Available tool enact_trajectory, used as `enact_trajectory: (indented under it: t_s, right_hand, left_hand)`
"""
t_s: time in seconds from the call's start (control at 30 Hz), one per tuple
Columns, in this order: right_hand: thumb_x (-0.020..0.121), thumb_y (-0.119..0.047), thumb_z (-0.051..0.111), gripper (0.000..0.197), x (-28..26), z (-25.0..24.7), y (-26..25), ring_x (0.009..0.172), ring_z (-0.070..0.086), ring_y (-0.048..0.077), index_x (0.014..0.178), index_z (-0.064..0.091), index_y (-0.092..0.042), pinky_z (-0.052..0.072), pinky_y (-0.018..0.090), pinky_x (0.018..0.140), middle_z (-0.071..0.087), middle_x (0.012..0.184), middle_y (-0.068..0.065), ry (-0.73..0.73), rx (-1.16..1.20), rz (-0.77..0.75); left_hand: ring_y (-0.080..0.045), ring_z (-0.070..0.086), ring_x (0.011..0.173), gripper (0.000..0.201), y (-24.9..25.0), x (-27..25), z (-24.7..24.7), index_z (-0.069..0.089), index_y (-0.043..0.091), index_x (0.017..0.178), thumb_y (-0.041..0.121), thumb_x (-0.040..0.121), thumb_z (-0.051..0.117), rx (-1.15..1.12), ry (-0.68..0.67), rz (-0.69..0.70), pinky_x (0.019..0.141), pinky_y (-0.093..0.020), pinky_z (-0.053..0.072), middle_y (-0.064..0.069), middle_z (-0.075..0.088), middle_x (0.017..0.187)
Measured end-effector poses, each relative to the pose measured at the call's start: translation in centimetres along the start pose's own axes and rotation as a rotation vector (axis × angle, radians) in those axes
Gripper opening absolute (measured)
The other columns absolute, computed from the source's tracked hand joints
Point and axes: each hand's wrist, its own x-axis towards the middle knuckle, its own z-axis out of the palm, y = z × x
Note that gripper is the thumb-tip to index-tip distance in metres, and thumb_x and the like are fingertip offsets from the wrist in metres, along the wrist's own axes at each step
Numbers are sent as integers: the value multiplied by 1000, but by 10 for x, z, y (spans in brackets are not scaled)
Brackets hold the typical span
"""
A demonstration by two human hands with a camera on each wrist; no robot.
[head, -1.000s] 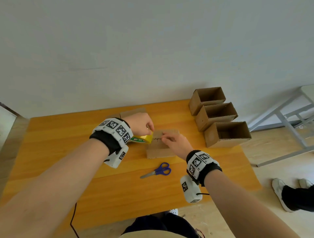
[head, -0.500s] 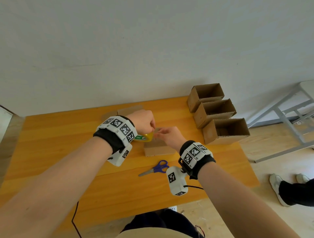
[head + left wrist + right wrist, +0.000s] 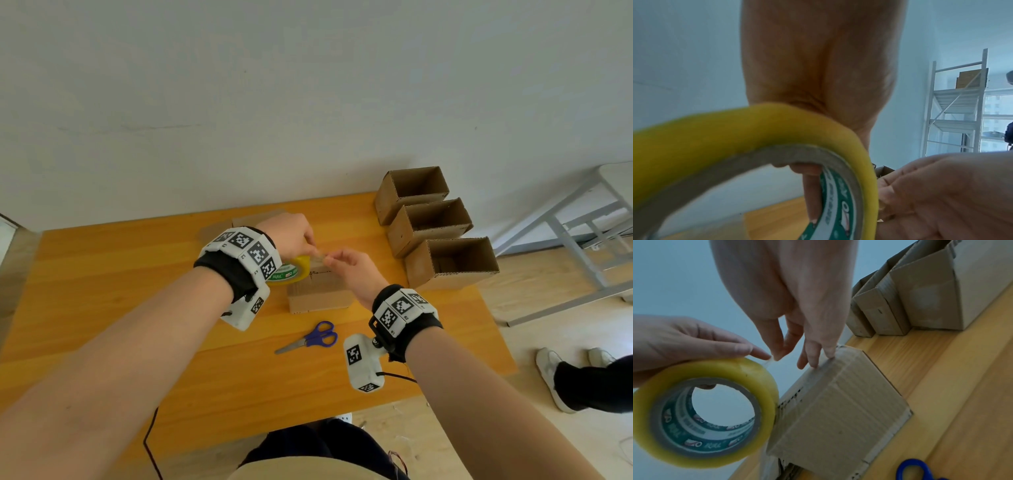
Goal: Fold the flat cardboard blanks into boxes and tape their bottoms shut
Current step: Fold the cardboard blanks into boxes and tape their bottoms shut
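Observation:
A folded cardboard box (image 3: 320,293) (image 3: 840,404) stands bottom-up in the middle of the wooden table (image 3: 102,274). My left hand (image 3: 291,236) (image 3: 684,340) grips a yellow tape roll (image 3: 289,272) (image 3: 705,412) (image 3: 756,138) just left of and above the box, a finger hooked through its core. My right hand (image 3: 346,265) (image 3: 777,356) pinches the loose tape end (image 3: 769,361) right at the roll between thumb and forefinger. Its other fingers (image 3: 813,353) hang down onto the box's far top edge.
Three open finished boxes (image 3: 428,226) (image 3: 920,296) line the table's right back edge. Blue-handled scissors (image 3: 310,337) (image 3: 916,470) lie in front of the box. Flat blanks (image 3: 253,219) lie behind my left hand. Another person's feet (image 3: 565,377) and a metal frame (image 3: 582,240) are at the right.
Both hands rose from the box top. The left lifted the roll up; the right left the flaps and came to the roll, taking the tape end.

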Motion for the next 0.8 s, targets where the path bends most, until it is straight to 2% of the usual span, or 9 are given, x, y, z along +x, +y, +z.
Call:
enact_trajectory:
  t_s: [0.07, 0.17, 0.27, 0.4, 0.5, 0.6, 0.67, 0.73, 0.8]
  right_hand:
    - [91, -27, 60, 13, -2, 1, 2, 84, 53, 17, 81, 62, -20, 43, 32, 77, 61, 85, 1, 41, 55, 43]
    - [88, -31, 64, 19, -3, 3, 1, 77, 53, 15, 87, 66, -13, 41, 27, 69, 63, 83, 2, 56, 59, 51]
    - [85, -28, 69, 16, -2, 6, 3, 81, 56, 15, 86, 67, -12, 45, 29, 75, 67, 89, 5, 63, 49, 27]
    - [87, -23, 67, 9, -1, 1, 12, 82, 56, 14, 84, 63, -15, 45, 28, 75, 65, 89, 4, 126, 69, 6]
    - [88, -21, 66, 8, -3, 0, 19, 80, 56, 14, 85, 62, -14, 45, 25, 72, 65, 87, 4, 149, 103, -6]
    - [88, -21, 65, 12, -4, -1, 19, 72, 52, 11, 79, 60, -17, 43, 24, 67, 62, 77, 0, 173, 160, 11]
    - [87, -21, 66, 13, -5, -2, 19, 69, 51, 10, 77, 59, -17, 42, 24, 65, 60, 73, -1, 182, 176, 20]
    - [86, -22, 68, 14, -5, -2, 20, 68, 51, 10, 76, 59, -17, 43, 24, 64, 60, 73, 0, 181, 186, 18]
    - [86, -22, 69, 15, -5, -2, 22, 68, 53, 9, 76, 59, -17, 44, 23, 63, 61, 73, -1, 178, 195, 6]
  left_hand:
    - [-17, 59, 105, 42, 2, -1, 1, 64, 19, 116, 48, 88, 55, 34, 11, 20, 87, -30, 47, 0, 62, 123]
    - [-19, 52, 118, 69, -1, -3, 1, 54, 21, 129, 61, 74, 65, 47, -44, 23, 94, -33, 45, 0, 53, 135]
    - [-21, 46, 124, 86, -12, -8, -3, 39, 24, 139, 43, 67, 80, 129, -173, 25, 98, -35, 43, 1, 45, 140]
    - [-20, 56, 103, 67, -33, -21, 0, 41, 29, 131, 19, 72, 74, 31, -9, 15, 79, -36, 51, 0, 56, 123]
    - [-17, 56, 93, 59, -44, -31, 12, 43, 23, 128, 21, 77, 72, -87, 167, -30, 71, -30, 47, -1, 59, 116]
    - [-17, 56, 97, 58, -48, -36, 27, 44, 16, 128, 32, 79, 72, -217, 292, -127, 77, -32, 50, 0, 56, 117]
    - [-19, 58, 95, 47, -48, -36, 36, 53, 12, 119, 36, 82, 69, -337, 280, -205, 76, -31, 50, 1, 58, 104]
    - [-21, 61, 78, 31, -50, -35, 44, 63, 8, 95, 37, 85, 65, -435, 200, -268, 64, -27, 47, -3, 63, 83]
    - [-28, 63, 72, 37, -51, -34, 52, 66, -1, 88, 36, 87, 63, -562, 163, -323, 66, -33, 51, -15, 67, 78]
